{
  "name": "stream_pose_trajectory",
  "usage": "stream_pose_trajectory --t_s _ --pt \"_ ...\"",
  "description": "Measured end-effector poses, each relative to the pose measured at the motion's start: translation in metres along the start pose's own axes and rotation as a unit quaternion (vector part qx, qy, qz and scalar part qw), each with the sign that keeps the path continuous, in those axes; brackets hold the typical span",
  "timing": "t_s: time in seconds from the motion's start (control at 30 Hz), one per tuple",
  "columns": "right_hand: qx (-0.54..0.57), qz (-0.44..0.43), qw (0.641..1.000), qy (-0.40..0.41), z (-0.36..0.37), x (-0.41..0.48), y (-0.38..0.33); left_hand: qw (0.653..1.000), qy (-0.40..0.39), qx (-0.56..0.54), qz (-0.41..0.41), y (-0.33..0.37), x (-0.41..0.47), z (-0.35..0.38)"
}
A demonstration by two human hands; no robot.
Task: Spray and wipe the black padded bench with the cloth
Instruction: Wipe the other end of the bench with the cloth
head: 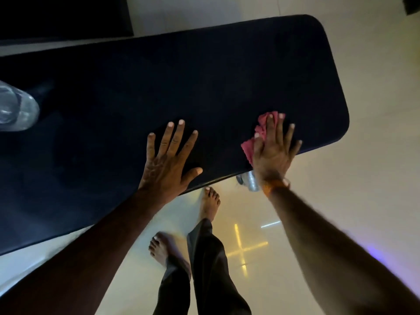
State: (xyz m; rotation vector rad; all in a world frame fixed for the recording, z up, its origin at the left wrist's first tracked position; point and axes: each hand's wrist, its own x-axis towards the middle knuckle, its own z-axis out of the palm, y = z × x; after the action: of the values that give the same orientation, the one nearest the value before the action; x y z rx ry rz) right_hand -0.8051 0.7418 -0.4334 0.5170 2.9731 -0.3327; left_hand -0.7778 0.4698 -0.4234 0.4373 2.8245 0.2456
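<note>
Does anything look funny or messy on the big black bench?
Nothing looks spilled or broken. The black bench looks smooth. The right hand presses a pink cloth flat near the bench's front edge, and the left hand rests open beside it. A clear bottle sits at the left edge of the view, only partly visible.

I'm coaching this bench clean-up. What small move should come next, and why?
Probably sweep the right hand with the pink cloth leftward along the black bench. The cloth sits pressed flat near the bench's right end, and the left hand is braced flat beside it.
</note>
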Motion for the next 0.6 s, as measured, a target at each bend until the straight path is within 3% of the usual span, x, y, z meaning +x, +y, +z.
stream_pose_trajectory --t_s 0.03,0.07,0.13,0.2,0.23,0.3,0.33,0.37,0.4,0.43,0.5,0.53,0.57,0.6 --pt "0.019 0.009 1.0 0.003 0.005 -0.017 -0.019 1.0 0.001 -0.002 -0.004 -0.004 -0.007 0.0" --pt "0.021 -0.034 0.999 -0.006 0.01 -0.04 -0.038 1.0 0.002 -0.004 -0.007 -0.009 -0.015 0.0" --pt "-0.005 -0.217 0.973 -0.083 0.015 -0.086 -0.058 1.0 0.005 0.002 -0.012 -0.02 -0.032 0.0" --pt "-0.057 -0.363 0.926 -0.091 0.013 -0.085 -0.044 1.0 0.006 0.007 -0.022 -0.034 -0.05 -0.002" --pt "-0.071 -0.365 0.926 -0.072 0.011 -0.072 -0.04 1.0 0.007 0.007 -0.028 -0.042 -0.059 -0.004" --pt "-0.038 -0.208 0.976 -0.043 0.011 -0.055 -0.048 0.999 0.011 0.008 -0.046 -0.053 -0.073 -0.006" --pt "-0.01 -0.113 0.993 -0.035 0.015 -0.062 -0.064 0.998 0.012 0.005 -0.058 -0.058 -0.08 -0.007" --pt "0.017 -0.075 0.996 -0.035 0.019 -0.079 -0.086 0.997 0.014 -0.003 -0.07 -0.062 -0.088 -0.006" --pt "0.028 -0.119 0.992 -0.039 0.025 -0.101 -0.108 0.996 0.017 -0.01 -0.083 -0.065 -0.095 -0.005" --pt "0.021 -0.225 0.972 -0.062 0.031 -0.123 -0.122 0.995 0.021 -0.015 -0.094 -0.068 -0.101 -0.003" --pt "-0.029 -0.438 0.893 -0.099 0.033 -0.128 -0.125 0.993 0.028 -0.026 -0.107 -0.075 -0.115 -0.002" --pt "-0.053 -0.466 0.879 -0.089 0.03 -0.108 -0.125 0.993 0.033 -0.032 -0.113 -0.078 -0.122 -0.003" --pt "-0.058 -0.43 0.898 -0.074 0.03 -0.09 -0.131 0.991 0.041 -0.036 -0.122 -0.083 -0.128 -0.004" --pt "-0.044 -0.338 0.938 -0.059 0.028 -0.077 -0.139 0.99 0.046 -0.038 -0.131 -0.087 -0.131 -0.004"
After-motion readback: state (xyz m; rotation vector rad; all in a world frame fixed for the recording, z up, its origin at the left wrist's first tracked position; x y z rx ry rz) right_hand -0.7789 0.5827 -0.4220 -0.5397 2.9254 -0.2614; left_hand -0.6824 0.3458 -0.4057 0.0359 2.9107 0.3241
